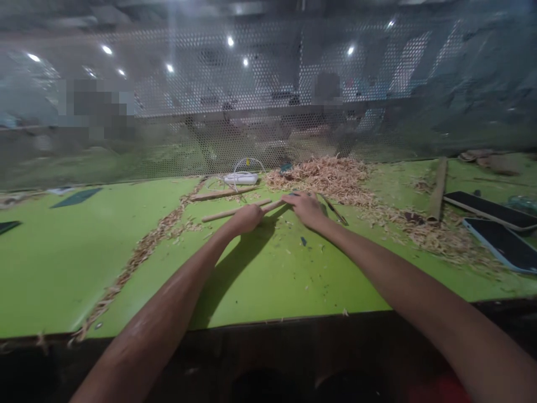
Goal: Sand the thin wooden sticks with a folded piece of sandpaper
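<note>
My left hand is closed around the near end of a thin, pale wooden stick. My right hand grips the other end, its fingers bent over it. A small dark bit shows by the right fingertips, too small to name. Just beyond my left hand, a second pale wooden stick lies on the green tabletop; whether my left hand touches it I cannot tell. A slim dark pointed tool lies right of my right hand.
Curly wood shavings are heaped at the back, with more along a table seam. A flat wood strip and a white device with a cable lie behind the hands. Two phones and a board are at right. Perforated mesh stands behind.
</note>
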Available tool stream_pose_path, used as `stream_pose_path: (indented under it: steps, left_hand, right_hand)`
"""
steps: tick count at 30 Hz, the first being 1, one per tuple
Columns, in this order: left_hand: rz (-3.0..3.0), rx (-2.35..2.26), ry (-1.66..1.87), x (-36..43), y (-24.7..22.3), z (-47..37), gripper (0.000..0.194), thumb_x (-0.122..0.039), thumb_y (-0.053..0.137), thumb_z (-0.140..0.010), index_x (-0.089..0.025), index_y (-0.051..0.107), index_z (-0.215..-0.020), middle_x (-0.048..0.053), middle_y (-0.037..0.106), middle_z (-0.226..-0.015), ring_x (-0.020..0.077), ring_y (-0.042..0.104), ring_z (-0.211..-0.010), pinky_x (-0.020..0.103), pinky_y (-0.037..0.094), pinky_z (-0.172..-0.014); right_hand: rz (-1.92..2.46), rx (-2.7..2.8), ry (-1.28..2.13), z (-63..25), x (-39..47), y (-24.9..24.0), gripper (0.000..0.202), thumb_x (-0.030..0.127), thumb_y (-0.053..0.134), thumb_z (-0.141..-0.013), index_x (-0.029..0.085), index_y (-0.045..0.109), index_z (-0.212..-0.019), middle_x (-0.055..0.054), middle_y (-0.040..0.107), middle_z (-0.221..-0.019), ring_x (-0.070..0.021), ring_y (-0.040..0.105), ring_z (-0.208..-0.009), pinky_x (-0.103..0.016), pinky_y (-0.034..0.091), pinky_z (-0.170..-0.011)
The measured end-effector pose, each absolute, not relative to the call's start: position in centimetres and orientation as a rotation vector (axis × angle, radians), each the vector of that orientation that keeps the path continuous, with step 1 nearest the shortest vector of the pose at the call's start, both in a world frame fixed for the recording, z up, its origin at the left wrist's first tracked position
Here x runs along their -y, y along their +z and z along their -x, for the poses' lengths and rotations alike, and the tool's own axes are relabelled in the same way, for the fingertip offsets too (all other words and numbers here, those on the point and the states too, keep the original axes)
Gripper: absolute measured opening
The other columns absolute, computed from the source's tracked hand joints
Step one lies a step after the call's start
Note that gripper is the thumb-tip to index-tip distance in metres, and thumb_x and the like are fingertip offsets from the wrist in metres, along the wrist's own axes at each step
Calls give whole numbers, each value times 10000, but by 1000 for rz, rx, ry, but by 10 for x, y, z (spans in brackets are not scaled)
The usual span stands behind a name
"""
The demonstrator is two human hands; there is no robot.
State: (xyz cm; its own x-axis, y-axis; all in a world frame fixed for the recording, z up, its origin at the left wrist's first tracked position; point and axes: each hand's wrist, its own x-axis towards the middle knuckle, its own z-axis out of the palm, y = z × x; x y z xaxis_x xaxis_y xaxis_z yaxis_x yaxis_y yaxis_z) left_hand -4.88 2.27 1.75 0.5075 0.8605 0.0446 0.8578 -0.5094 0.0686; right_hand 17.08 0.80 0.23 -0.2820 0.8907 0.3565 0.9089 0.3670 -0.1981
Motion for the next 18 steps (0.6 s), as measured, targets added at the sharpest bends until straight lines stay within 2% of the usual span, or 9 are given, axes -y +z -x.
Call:
stream_pose_path:
  steps: [5, 8, 11, 14, 18]
  left_hand:
    - [-2412, -1581, 165, -24, 24, 55, 516, -347, 363, -1084, -151, 698, -745, 87, 681, -714, 185, 602, -640, 284, 474, -672]
    - [-2367, -1539, 226, -26, 25, 59, 576, -418, 321, -1098, -160, 662, -711, 75, 657, -687, 185, 587, -630, 288, 476, -663]
    - [-2365, -1564, 225, -27, 27, 58, 590, -443, 320, -1100, -160, 658, -707, 87, 661, -692, 191, 589, -614, 295, 476, -647]
    - [-2430, -1612, 177, -27, 29, 55, 574, -431, 342, -1104, -152, 695, -747, 98, 673, -717, 192, 598, -619, 292, 470, -654]
    - [-2552, -1577, 89, -23, 31, 54, 511, -337, 359, -1101, -138, 762, -859, 90, 667, -712, 182, 606, -657, 276, 478, -697]
  right_hand:
    - [1468, 2300, -53, -164, -7, 0, 647, 29, 437, -1042, 408, 680, -1506, -10, 695, -1528, -289, 545, -1497, -599, 388, -1229]
    - [1444, 2311, -20, -163, -7, 3, 631, 50, 449, -1055, 436, 686, -1494, -5, 675, -1552, -296, 527, -1515, -636, 356, -1249]
    - [1608, 2226, -32, -171, -12, 7, 600, 44, 446, -1058, 400, 736, -1445, -33, 704, -1511, -325, 544, -1499, -678, 327, -1259]
    - [1663, 2193, -67, -170, -11, 8, 596, 33, 432, -1055, 358, 742, -1445, -52, 707, -1505, -330, 540, -1501, -647, 374, -1235]
    - [1460, 2295, -27, -157, -4, 5, 591, 49, 429, -1078, 376, 706, -1485, -22, 671, -1556, -286, 530, -1510, -581, 406, -1220]
